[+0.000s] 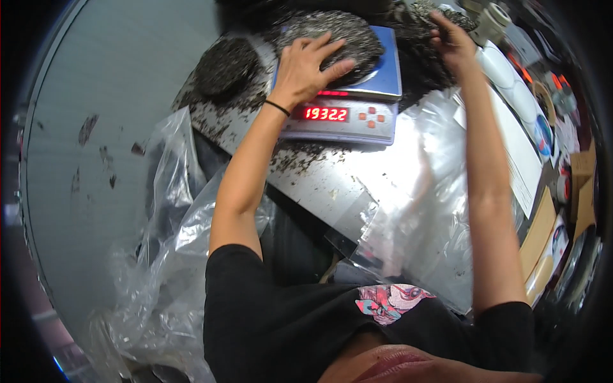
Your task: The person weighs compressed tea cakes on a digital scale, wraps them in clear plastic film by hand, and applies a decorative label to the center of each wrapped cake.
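My left hand (311, 67) lies with spread fingers on the near-left part of a round dark cake of pressed flakes (352, 36), which looks like compressed tea. The cake is slightly blurred. Beneath it is the blue and silver platform of a digital scale (354, 119) with lit red digits. At the upper right, my right hand (452, 45) is raised beside a dark, crumpled mass of flakes (421, 28), its index finger stretched out and the others partly curled. Whether it pinches any flakes cannot be told. Left of the scale sits a second, smaller dark round cake (226, 67).
Loose dark flakes (297, 160) litter the metal table (316, 191). Clear plastic bags lie at the right (431, 191) and hang at the left (167, 268). Round white labels (498, 64), a white container (493, 21) and cardboard pieces (582, 186) crowd the right side.
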`<action>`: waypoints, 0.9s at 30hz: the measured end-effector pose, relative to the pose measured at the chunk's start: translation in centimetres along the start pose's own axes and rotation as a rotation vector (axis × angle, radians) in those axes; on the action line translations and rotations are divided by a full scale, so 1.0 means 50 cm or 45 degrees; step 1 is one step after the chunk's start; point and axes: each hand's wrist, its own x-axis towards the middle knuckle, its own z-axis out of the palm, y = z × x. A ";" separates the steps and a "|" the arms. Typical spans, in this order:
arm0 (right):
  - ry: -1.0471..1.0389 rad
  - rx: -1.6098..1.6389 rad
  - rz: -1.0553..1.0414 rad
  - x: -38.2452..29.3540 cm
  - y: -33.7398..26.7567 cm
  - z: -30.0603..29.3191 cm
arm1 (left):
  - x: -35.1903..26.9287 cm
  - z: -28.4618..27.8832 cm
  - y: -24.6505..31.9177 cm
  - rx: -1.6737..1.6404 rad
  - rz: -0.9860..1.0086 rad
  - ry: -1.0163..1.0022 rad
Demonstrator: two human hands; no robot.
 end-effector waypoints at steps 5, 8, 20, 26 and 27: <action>0.125 -0.441 -0.054 -0.101 -0.027 -0.093 | -0.101 -0.130 -0.294 0.572 -0.543 0.524; 0.214 -0.705 -0.110 -0.187 0.028 -0.226 | -0.207 -0.130 -0.431 0.943 -0.764 -0.334; 0.181 -0.925 -0.883 -0.195 -0.016 -0.109 | -0.176 -0.146 -0.526 0.638 -0.656 -0.729; -0.753 -1.386 -1.599 -0.289 0.074 0.250 | -0.154 -0.120 -0.524 0.568 -0.675 -0.643; -0.847 -1.675 -1.564 -0.283 0.130 0.247 | -0.149 -0.125 -0.519 0.429 -0.752 -0.592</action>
